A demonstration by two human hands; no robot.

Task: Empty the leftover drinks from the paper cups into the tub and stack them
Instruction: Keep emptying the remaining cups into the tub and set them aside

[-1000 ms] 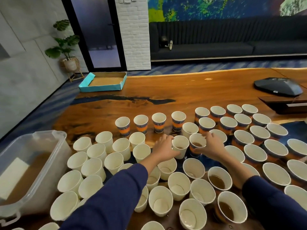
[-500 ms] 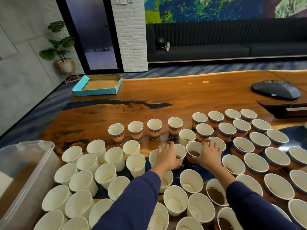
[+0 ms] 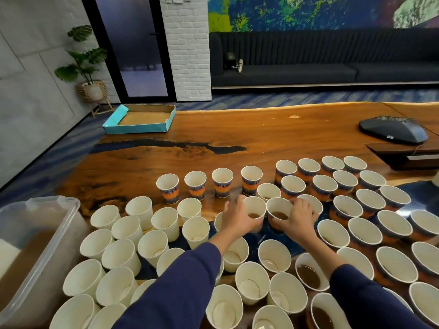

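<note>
Both hands have closed further, left hand (image 3: 235, 218) gripping one part-full cup (image 3: 254, 211), right hand (image 3: 294, 218) another (image 3: 279, 211), mid-table, evidently for carrying to the tub (image 3: 45, 236) at left.

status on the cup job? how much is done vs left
Done: the tub already holds brown liquid, and many white cups beside it look empty. In hand: the left hand grips one cup and the right hand grips another cup, both with drink in them. Left: some near cups hold drink, the patterned cups' contents are unclear, and no stack is visible.
</note>
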